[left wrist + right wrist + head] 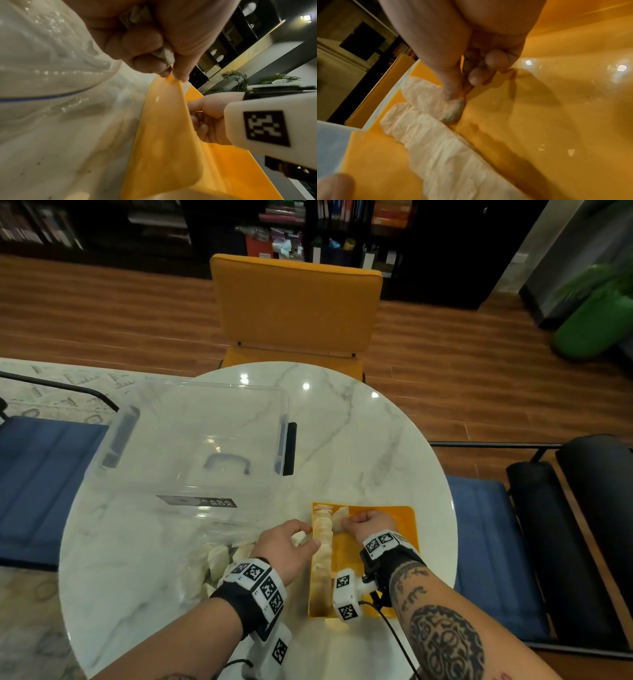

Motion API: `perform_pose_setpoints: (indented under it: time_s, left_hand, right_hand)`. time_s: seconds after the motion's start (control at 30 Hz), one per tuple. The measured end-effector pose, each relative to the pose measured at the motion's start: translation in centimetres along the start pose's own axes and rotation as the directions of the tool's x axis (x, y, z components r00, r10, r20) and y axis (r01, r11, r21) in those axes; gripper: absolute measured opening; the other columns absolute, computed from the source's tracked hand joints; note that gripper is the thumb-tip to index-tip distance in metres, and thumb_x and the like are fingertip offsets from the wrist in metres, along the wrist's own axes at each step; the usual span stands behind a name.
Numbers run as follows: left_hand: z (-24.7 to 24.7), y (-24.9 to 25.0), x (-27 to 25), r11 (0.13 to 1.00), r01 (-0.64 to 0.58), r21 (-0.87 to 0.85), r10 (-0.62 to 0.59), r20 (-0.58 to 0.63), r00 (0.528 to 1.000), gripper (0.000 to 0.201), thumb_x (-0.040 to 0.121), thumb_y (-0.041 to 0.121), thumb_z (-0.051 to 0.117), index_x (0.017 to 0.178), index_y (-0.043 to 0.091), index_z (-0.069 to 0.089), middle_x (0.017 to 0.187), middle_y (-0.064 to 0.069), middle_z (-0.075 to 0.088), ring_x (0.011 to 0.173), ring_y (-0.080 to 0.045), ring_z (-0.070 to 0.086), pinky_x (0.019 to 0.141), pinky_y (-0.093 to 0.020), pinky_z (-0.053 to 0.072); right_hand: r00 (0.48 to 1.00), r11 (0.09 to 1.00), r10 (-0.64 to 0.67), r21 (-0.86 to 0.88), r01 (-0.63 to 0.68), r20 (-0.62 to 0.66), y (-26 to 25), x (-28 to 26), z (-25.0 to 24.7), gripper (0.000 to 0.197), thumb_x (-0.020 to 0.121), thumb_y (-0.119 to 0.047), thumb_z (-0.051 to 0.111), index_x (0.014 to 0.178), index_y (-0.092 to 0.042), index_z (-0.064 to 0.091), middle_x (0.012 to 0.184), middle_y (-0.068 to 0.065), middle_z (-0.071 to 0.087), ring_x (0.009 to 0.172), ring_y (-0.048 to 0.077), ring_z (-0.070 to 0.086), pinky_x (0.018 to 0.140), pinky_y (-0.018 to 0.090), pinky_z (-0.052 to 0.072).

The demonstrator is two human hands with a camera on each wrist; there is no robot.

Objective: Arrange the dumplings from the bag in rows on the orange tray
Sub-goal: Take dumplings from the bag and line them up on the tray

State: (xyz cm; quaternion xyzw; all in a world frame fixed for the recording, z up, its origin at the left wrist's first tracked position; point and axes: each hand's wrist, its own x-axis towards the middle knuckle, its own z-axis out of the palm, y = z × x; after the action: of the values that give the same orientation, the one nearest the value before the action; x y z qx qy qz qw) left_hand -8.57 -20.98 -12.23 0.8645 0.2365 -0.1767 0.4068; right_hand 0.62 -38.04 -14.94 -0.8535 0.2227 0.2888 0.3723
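Observation:
The orange tray [404,529] lies on the marble table at front right. A row of several white dumplings [323,537] runs along its left wall. My right hand [368,522] pinches a dumpling [340,518] at the far end of the tray, just right of that row; in the right wrist view this dumpling [436,102] rests on the tray floor [539,121] under my thumb. My left hand [291,546] grips another dumpling [298,538] just outside the tray's left wall, also seen as a dumpling [164,54] between curled fingers. The clear bag [219,563] of dumplings lies left of it.
A clear plastic box [202,440] with dark latches stands on the table's far left half. An orange chair [294,306] is behind the table. Blue cushioned seats [493,556] flank both sides. A cable [397,638] trails from my right wrist.

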Motion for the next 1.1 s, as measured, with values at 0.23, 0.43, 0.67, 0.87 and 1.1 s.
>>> perform_pose_setpoints:
  time_s: [0.23, 0.43, 0.67, 0.87, 1.1]
  left_hand:
    - [-0.1, 0.3, -0.2, 1.000, 0.012, -0.002, -0.012, 0.004, 1.000, 0.032, 0.083, 0.049, 0.067, 0.112, 0.036, 0.065, 0.109, 0.003, 0.065, 0.090, -0.014, 0.058, 0.074, -0.022, 0.045]
    - [-0.1, 0.2, -0.1, 1.000, 0.016, -0.001, -0.016, 0.009, 1.000, 0.032, 0.083, 0.050, 0.067, 0.112, 0.038, 0.065, 0.109, 0.003, 0.065, 0.088, -0.013, 0.059, 0.066, -0.021, 0.044]
    - [0.0, -0.1, 0.2, 1.000, 0.006, -0.003, -0.006, 0.014, 1.000, 0.031, 0.082, 0.052, 0.068, 0.110, 0.039, 0.064, 0.114, 0.002, 0.065, 0.093, -0.014, 0.060, 0.071, -0.023, 0.046]
    - [0.0, -0.2, 0.3, 1.000, -0.012, 0.005, 0.012, -0.007, 1.000, 0.033, 0.080, 0.053, 0.069, 0.109, 0.037, 0.064, 0.114, 0.005, 0.066, 0.094, -0.013, 0.060, 0.074, -0.024, 0.046]
    - [-0.7, 0.1, 0.1, 0.964, -0.045, -0.264, 0.047, 0.002, 0.999, 0.045, 0.059, 0.063, 0.077, 0.080, 0.030, 0.053, 0.077, 0.003, 0.069, 0.066, -0.020, 0.066, 0.058, -0.031, 0.051]
  right_hand:
    - [0.999, 0.999, 0.023, -0.027, -0.023, 0.026, -0.4, -0.9, 0.5, 0.042, 0.071, -0.044, 0.084, 0.101, -0.024, 0.063, 0.093, -0.004, 0.063, 0.083, 0.017, 0.059, 0.067, 0.028, 0.046]
    - [0.999, 1.000, 0.015, 0.003, -0.015, 0.035, -0.7, -0.9, 0.6, 0.031, 0.078, -0.045, 0.079, 0.092, -0.025, 0.059, 0.082, -0.007, 0.060, 0.078, 0.016, 0.058, 0.067, 0.030, 0.047]
    - [1.000, 1.000, 0.013, 0.014, -0.014, 0.009, -0.9, -1.0, 0.5, 0.030, 0.077, -0.045, 0.081, 0.083, -0.026, 0.059, 0.078, -0.008, 0.061, 0.066, 0.008, 0.054, 0.053, 0.024, 0.041]
    - [1.000, 1.000, 0.011, 0.018, -0.011, 0.014, -0.8, -1.4, 0.0, 0.038, 0.075, -0.046, 0.081, 0.100, -0.022, 0.065, 0.094, -0.002, 0.065, 0.086, 0.018, 0.061, 0.073, 0.030, 0.048]
    - [0.990, 0.986, -0.141, 0.089, 0.140, 0.007, -0.1, -3.4, -1.3, 0.017, 0.081, -0.036, 0.075, 0.088, -0.027, 0.062, 0.089, -0.002, 0.068, 0.083, 0.021, 0.066, 0.075, 0.034, 0.055]
